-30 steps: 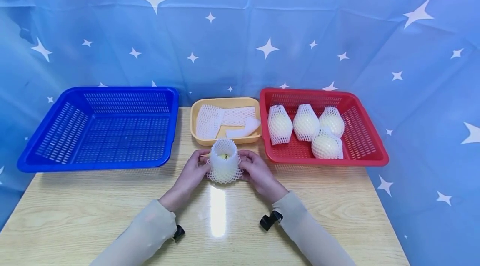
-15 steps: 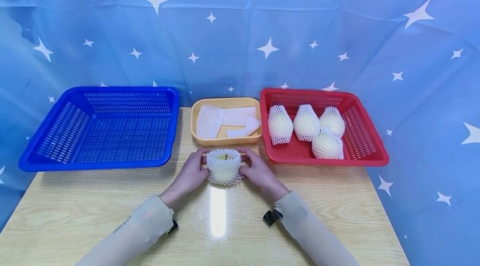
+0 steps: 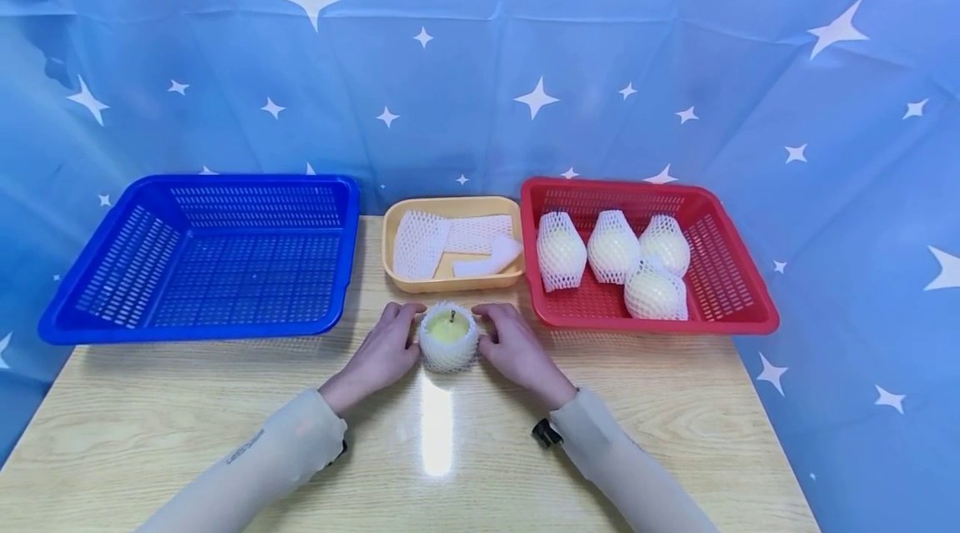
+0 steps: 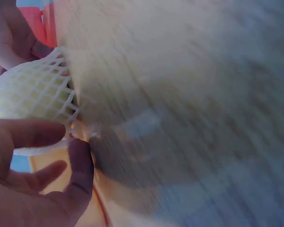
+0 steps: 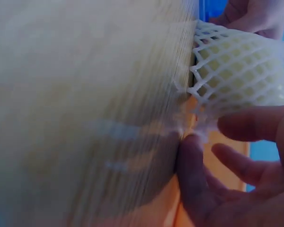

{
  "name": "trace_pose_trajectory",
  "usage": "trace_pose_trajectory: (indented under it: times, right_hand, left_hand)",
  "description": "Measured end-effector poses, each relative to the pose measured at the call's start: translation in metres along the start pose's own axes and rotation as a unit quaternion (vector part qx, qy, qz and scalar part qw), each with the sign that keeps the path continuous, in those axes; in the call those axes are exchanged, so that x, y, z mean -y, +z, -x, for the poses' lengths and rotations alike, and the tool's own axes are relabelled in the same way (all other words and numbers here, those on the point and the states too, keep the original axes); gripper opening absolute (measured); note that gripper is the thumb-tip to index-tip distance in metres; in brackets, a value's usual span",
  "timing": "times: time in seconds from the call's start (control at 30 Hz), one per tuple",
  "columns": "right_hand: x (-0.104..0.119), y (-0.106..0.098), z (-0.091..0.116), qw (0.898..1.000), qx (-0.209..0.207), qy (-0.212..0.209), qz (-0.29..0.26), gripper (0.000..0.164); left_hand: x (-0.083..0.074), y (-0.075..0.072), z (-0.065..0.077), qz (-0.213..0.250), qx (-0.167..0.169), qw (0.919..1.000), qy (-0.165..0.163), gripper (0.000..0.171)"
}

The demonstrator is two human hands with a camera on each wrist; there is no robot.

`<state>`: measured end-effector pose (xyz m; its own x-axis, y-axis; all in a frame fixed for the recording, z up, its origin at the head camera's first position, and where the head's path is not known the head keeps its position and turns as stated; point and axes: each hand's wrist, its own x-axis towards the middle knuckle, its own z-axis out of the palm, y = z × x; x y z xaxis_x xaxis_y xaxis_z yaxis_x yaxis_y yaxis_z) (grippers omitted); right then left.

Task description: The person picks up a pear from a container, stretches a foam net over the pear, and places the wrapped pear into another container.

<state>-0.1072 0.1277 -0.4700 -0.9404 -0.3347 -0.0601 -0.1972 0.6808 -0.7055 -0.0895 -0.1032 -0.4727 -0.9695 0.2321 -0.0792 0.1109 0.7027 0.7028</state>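
A round, pale yellow-green fruit (image 3: 447,329) with a dark stem stands upright on the table in the head view, its top bare. A white foam fruit net (image 3: 448,356) wraps its sides. My left hand (image 3: 382,347) is at the fruit's left, thumb and fingertip pinching the lower edge of the net (image 4: 35,92) in the left wrist view. On the other side my right hand (image 3: 517,347) mirrors it, its thumb and finger at the net's lower edge (image 5: 232,66) in the right wrist view.
Just behind the fruit is a beige tray (image 3: 450,286) holding folded foam nets (image 3: 420,243). A blue basket (image 3: 198,334) stands at the left. At the right, a red basket (image 3: 720,266) holds several netted fruits (image 3: 561,251). A starry blue cloth hangs behind the wooden table (image 3: 450,491).
The net's tall upper part has come down round the fruit, baring its top and stem. Both hands stay beside the fruit, and the net now sits closer to it.
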Motion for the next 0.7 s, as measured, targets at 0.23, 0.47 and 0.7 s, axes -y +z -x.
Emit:
trace_pose_trajectory:
  times: [0.23,0.47,0.7]
  right_hand:
    - [0.001,-0.014,0.015,0.998,0.039,-0.019,-0.042,0.059]
    - [0.007,-0.018,0.013,0.99,0.091,-0.074,-0.075,0.08]
    - [0.008,-0.011,0.009,0.99,0.103,-0.08,-0.05,0.081]
  left_hand:
    - [-0.002,-0.011,0.005,0.046,0.051,0.9952,0.07,0.086]
    - [-0.008,-0.013,0.0,0.08,0.064,0.9859,0.133,0.092]
    - [-0.008,-0.008,-0.005,0.101,0.075,0.9843,0.124,0.086]
